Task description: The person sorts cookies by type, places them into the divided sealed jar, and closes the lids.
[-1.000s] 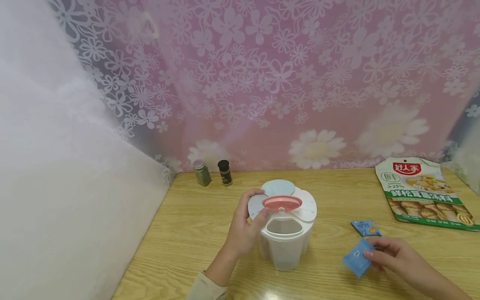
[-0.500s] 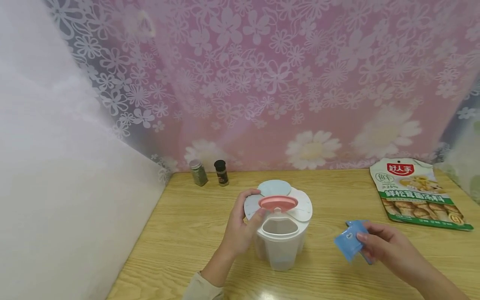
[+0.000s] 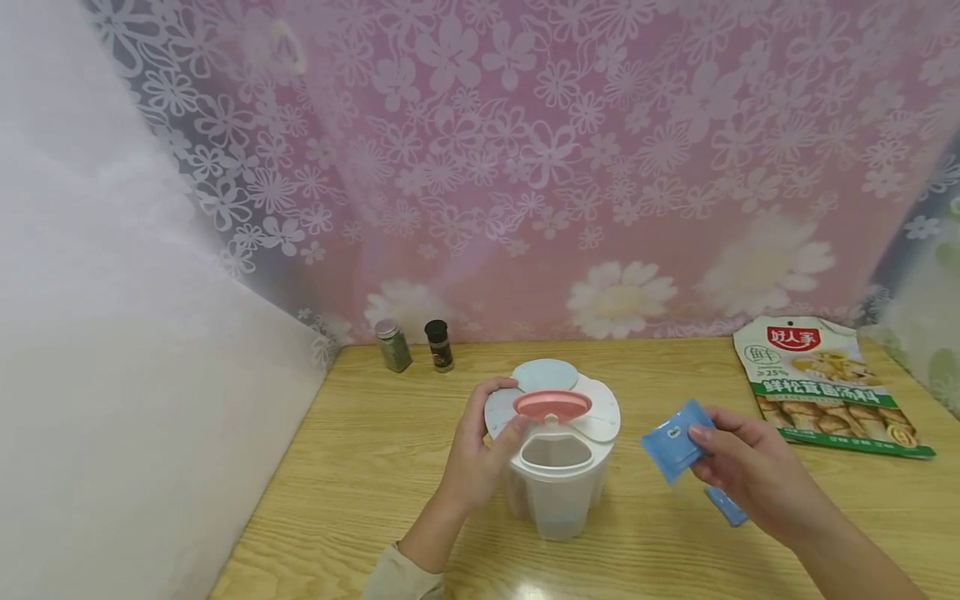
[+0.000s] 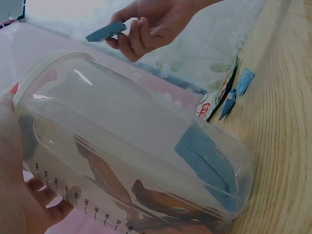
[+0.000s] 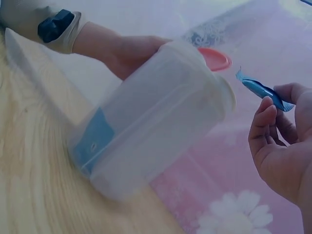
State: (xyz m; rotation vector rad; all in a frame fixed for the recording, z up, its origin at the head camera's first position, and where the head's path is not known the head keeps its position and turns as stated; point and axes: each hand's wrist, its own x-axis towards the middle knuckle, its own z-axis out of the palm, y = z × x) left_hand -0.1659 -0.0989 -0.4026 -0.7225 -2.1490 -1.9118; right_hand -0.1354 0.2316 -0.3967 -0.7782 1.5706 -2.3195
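A clear storage canister (image 3: 561, 504) with a white lid (image 3: 603, 408) stands on the wooden table. Its pink flap (image 3: 552, 406) is raised, leaving the front compartment uncovered. My left hand (image 3: 476, 458) holds the lid's left side, thumb beside the flap. To the right of the canister and above the table, my right hand (image 3: 757, 471) pinches a small blue sachet (image 3: 671, 443) between thumb and fingers. Through the clear wall in the left wrist view, a blue sachet (image 4: 207, 163) lies in one compartment and brown sachets (image 4: 165, 201) in another.
Two loose blue sachets (image 4: 245, 80) lie on the table to the right; one loose sachet (image 3: 726, 505) shows below my right hand. A mushroom-printed pouch (image 3: 832, 392) lies farther back. A green-filled jar (image 3: 393, 346) and black-capped bottle (image 3: 439, 346) stand by the floral backdrop.
My right hand has risen and moved left toward the canister with the blue sachet. A loose sachet now shows beneath that hand. My left hand keeps its hold on the lid.
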